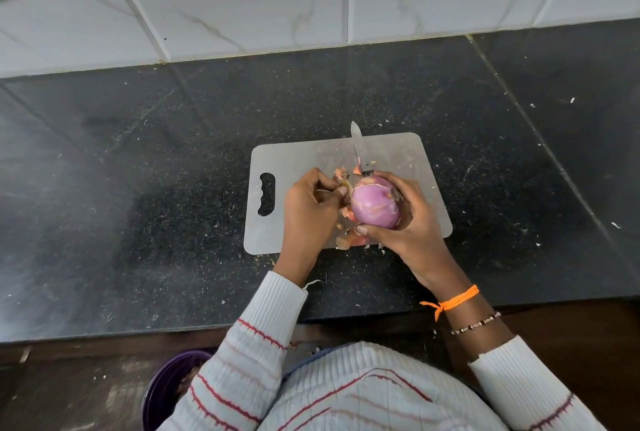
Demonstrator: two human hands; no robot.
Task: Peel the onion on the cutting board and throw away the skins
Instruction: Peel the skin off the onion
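A purple onion, mostly bare of dry skin, is held just above the grey cutting board. My right hand grips it from the right, thumb under its near side. At the onion's left side my left hand pinches a strip of dry skin between thumb and fingers. Loose orange-brown skin pieces lie on the board below and behind the onion.
A knife lies on the board's far edge, blade pointing away, its handle hidden behind my right hand. The board sits on a black speckled countertop against a white tiled wall. A purple bin stands on the floor at lower left.
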